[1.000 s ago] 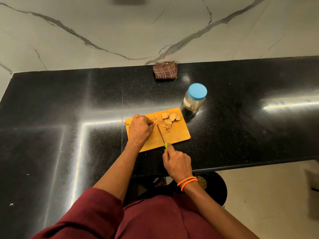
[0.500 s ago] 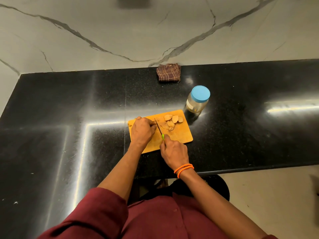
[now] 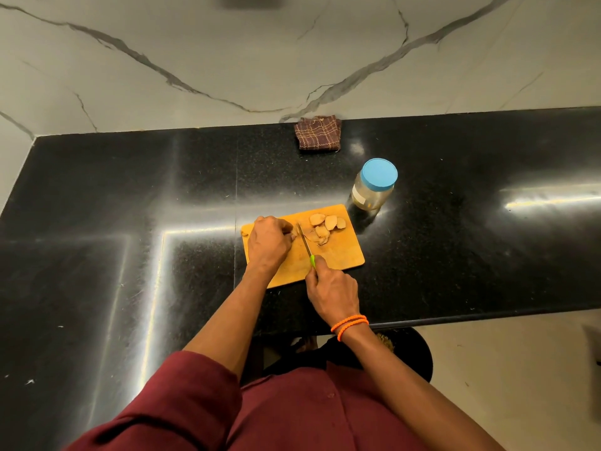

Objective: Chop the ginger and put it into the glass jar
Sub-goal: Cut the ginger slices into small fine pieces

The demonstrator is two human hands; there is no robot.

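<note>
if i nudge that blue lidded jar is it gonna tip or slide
The jar would probably slide: the black counter looks polished. It looks squat, so tipping seems unlikely. It appears nearly empty, so it is likely light.

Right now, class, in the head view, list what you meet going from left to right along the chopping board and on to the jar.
left hand → knife → ginger slices → glass jar, lid on, standing off the board's far right corner.
</note>
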